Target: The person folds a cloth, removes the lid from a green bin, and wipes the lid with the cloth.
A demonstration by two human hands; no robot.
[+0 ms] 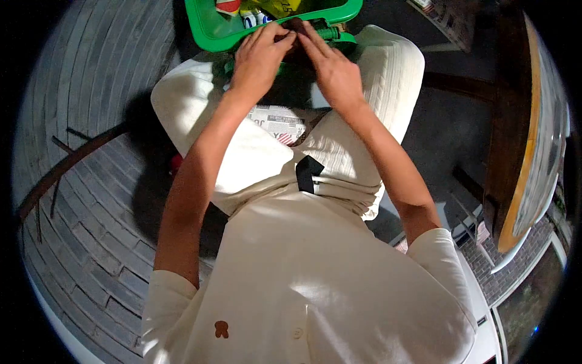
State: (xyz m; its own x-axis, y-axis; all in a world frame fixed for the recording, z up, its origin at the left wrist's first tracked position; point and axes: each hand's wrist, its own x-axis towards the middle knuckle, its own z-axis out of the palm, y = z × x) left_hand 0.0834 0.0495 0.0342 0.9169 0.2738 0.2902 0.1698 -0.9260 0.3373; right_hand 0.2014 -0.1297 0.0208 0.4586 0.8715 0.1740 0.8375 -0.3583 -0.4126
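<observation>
At the near rim of a green plastic bin (209, 43), both hands meet with fingertips close together. My left hand (257, 57) has its fingers bent and pressed around a small dark brown thing (296, 25), whose kind I cannot make out. From the other side, my right hand (336, 71) pinches toward the same dark thing, fingers pointing away from me. Beside the right fingers is a green ridged plastic part (330, 33) of the bin. Inside the bin lie a red and white packet (228, 7), a blue and white item (250, 20) and a yellow plastic bag (284, 7).
The bin stands in front of my spread knees in cream trousers (391, 73). A newsprint-patterned surface (282, 121) shows between the legs. Grey brick paving (85, 200) lies left, with a curved bar (79, 155). A wooden-edged table (526, 139) stands right.
</observation>
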